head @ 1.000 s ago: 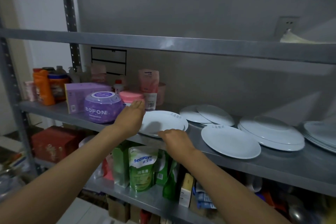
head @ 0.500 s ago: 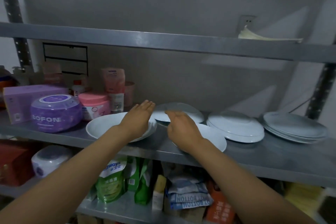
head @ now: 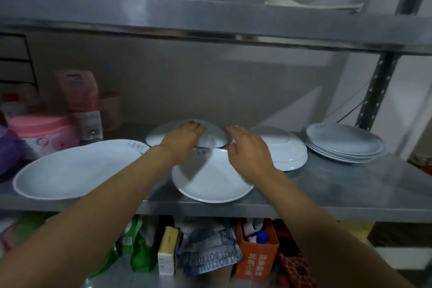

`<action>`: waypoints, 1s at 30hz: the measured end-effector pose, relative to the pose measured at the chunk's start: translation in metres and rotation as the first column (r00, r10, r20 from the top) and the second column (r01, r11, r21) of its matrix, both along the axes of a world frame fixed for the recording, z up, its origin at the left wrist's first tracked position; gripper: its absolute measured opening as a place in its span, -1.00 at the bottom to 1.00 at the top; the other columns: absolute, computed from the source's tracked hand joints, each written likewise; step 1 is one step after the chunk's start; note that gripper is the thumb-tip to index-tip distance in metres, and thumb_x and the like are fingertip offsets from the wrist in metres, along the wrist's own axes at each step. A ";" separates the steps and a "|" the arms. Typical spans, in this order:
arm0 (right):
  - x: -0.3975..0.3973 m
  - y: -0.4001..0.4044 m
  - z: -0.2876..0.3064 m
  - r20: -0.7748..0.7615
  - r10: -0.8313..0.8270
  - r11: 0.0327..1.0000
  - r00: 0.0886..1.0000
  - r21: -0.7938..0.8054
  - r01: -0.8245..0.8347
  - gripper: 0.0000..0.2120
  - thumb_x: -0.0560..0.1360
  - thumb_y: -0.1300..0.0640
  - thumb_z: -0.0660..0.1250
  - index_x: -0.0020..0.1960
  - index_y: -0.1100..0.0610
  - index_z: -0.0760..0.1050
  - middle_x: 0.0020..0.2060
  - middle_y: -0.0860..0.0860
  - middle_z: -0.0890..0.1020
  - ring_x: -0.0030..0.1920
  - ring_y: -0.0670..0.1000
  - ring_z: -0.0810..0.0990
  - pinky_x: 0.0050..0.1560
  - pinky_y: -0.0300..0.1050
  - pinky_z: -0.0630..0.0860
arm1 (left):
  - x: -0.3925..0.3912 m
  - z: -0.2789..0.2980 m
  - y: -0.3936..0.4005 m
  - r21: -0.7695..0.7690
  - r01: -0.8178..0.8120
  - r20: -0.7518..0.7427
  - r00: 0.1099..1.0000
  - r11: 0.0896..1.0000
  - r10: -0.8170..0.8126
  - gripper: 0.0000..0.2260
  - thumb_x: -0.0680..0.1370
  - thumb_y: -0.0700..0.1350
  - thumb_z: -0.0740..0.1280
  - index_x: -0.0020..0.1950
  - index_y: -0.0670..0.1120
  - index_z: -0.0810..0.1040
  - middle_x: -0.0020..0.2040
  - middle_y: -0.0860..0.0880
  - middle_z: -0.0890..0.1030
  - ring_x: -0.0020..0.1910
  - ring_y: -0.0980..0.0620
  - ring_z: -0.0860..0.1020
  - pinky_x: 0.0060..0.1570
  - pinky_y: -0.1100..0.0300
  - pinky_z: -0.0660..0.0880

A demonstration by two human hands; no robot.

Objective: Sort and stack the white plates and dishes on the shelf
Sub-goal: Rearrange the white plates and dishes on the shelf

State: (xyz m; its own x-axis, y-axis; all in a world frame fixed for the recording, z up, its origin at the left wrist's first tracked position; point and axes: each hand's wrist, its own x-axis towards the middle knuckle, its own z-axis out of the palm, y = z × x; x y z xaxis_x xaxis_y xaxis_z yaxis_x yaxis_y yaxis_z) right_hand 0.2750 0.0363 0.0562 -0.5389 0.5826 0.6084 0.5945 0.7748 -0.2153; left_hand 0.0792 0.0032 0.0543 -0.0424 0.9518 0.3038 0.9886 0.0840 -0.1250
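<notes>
My left hand (head: pixel 184 138) lies flat on the back plate (head: pixel 187 135), fingers spread over its top and wrapped round nothing. I think I put it there to hold that plate still or pull it to me. My right hand (head: pixel 247 149) hangs open over the right edge of the same plate, fingers apart. I cannot tell if it touches the plate yet.

The back plate sits far in on the shelf (head: pixel 339 184). Its front edge rests a bit over the front plate (head: pixel 210 182), which lies near the shelf's front lip. That is why both hands go over the front plate to get to it.

A big oval dish (head: pixel 74 168) lies to the left, apart from the others. To the right two bowls (head: pixel 285 149) sit upside down, one on the other, and past them a small pile of plates (head: pixel 346 145) is stacked by the post.

So some sorting is done on the right. The three loose ones in the middle and left have no pile yet. I would lift slowly, as plates slide on metal.
</notes>
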 end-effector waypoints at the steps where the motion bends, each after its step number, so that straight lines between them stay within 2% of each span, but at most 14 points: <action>1: 0.003 0.005 -0.001 -0.011 -0.019 1.000 1.000 -0.010 0.019 -0.57 0.42 0.32 0.20 0.28 0.17 0.47 0.20 0.14 0.58 0.22 0.16 0.51 0.14 -0.03 0.45 | -0.003 -0.001 0.010 -0.006 0.011 -0.024 1.000 1.000 -0.011 -0.42 0.54 0.03 0.29 0.50 -0.10 0.19 0.49 -0.15 0.25 0.48 -0.14 0.20 0.40 0.04 0.20; 3: 0.006 0.014 -0.003 -0.018 -0.036 0.999 0.999 -0.019 0.036 -0.61 0.42 0.31 0.20 0.23 0.19 0.49 0.17 0.14 0.59 0.19 0.17 0.52 0.10 -0.02 0.45 | -0.010 -0.004 0.030 -0.025 -0.006 -0.083 0.997 1.000 0.003 -0.35 0.50 0.16 0.31 0.50 -0.03 0.20 0.49 -0.11 0.27 0.48 -0.12 0.18 0.40 0.03 0.16; 7: 0.010 0.030 -0.011 -0.035 -0.033 0.999 0.999 -0.041 0.031 -0.68 0.42 0.30 0.20 0.14 0.21 0.52 0.10 0.15 0.61 0.08 0.20 0.55 -0.02 0.02 0.50 | -0.017 -0.007 0.053 -0.088 -0.044 -0.088 0.995 0.995 0.036 -0.31 0.48 0.08 0.37 0.52 -0.02 0.16 0.51 -0.06 0.24 0.50 -0.09 0.15 0.45 0.00 0.13; 10: 0.013 0.040 -0.019 -0.056 -0.041 0.998 0.998 -0.057 0.038 -0.69 0.42 0.30 0.20 0.14 0.18 0.52 0.05 0.12 0.63 0.02 0.18 0.56 -0.06 -0.01 0.51 | -0.021 -0.005 0.062 -0.161 -0.037 -0.074 0.997 0.986 0.025 -0.37 0.51 0.06 0.34 0.52 0.01 0.18 0.48 -0.08 0.30 0.46 -0.09 0.25 0.42 -0.01 0.22; 12: 0.015 0.045 -0.026 -0.051 -0.056 0.996 0.997 -0.072 0.052 -0.71 0.42 0.28 0.20 0.10 0.18 0.52 0.00 0.10 0.63 -0.03 0.18 0.56 -0.09 0.00 0.51 | -0.026 -0.004 0.068 -0.215 -0.029 -0.046 0.999 0.976 0.020 -0.44 0.51 0.04 0.33 0.48 0.00 0.26 0.44 -0.09 0.37 0.40 -0.12 0.35 0.36 0.02 0.31; 17: 0.018 0.047 -0.035 -0.057 -0.044 0.993 0.997 -0.110 0.038 -0.72 0.42 0.28 0.20 0.10 0.25 0.52 0.06 0.15 0.62 0.04 0.17 0.56 0.03 0.09 0.52 | -0.027 -0.003 0.072 -0.202 0.042 -0.054 0.997 0.979 -0.054 -0.65 0.49 -0.04 0.32 0.27 -0.05 0.48 0.31 -0.10 0.51 0.27 -0.11 0.48 0.21 0.14 0.38; 22: 0.022 0.046 -0.037 -0.072 -0.029 0.992 0.997 -0.126 0.020 -0.74 0.45 0.28 0.19 0.11 0.26 0.52 0.08 0.15 0.61 0.04 0.15 0.57 0.05 0.09 0.52 | -0.021 0.004 0.070 -0.186 -0.035 -0.127 0.992 0.982 0.011 -0.59 0.48 -0.05 0.32 0.31 -0.11 0.45 0.28 -0.13 0.52 0.23 -0.15 0.50 0.21 0.07 0.44; 24: 0.023 0.046 -0.035 -0.082 -0.027 0.991 0.996 -0.132 0.016 -0.72 0.46 0.28 0.19 0.13 0.24 0.52 0.10 0.13 0.61 0.06 0.15 0.57 0.08 0.06 0.51 | -0.014 0.007 0.068 -0.083 -0.060 -0.181 0.982 0.995 0.045 -0.65 0.47 -0.13 0.29 0.25 -0.16 0.46 0.17 -0.16 0.56 0.10 -0.20 0.56 0.06 0.06 0.50; 26: 0.024 0.044 -0.034 -0.087 -0.016 0.992 0.996 -0.129 0.005 -0.67 0.48 0.28 0.20 0.21 0.21 0.52 0.16 0.11 0.60 0.12 0.12 0.56 0.15 -0.02 0.49 | -0.011 0.009 0.067 0.086 -0.069 -0.249 0.964 0.994 0.089 -0.72 0.39 -0.27 0.31 0.10 -0.21 0.51 -0.03 -0.21 0.60 -0.11 -0.24 0.60 -0.16 0.05 0.49; 28: 0.025 0.042 -0.033 -0.083 -0.002 0.992 0.997 -0.124 -0.008 -0.63 0.50 0.27 0.20 0.29 0.18 0.49 0.24 0.08 0.57 0.20 0.09 0.53 0.22 -0.09 0.42 | -0.010 0.011 0.066 0.164 -0.060 -0.323 0.940 0.985 0.111 -0.73 0.19 -0.37 0.43 -0.14 -0.26 0.54 -0.30 -0.22 0.59 -0.40 -0.22 0.59 -0.39 0.10 0.48; 30: 0.025 0.041 -0.034 -0.075 0.007 0.993 0.997 -0.119 -0.016 -0.62 0.50 0.27 0.19 0.30 0.17 0.48 0.25 0.09 0.56 0.22 0.09 0.53 0.23 -0.09 0.41 | -0.013 0.010 0.067 0.204 -0.036 -0.388 0.914 0.978 0.115 -0.62 -0.07 -0.39 0.50 -0.30 -0.25 0.54 -0.48 -0.16 0.51 -0.62 -0.12 0.50 -0.55 0.25 0.38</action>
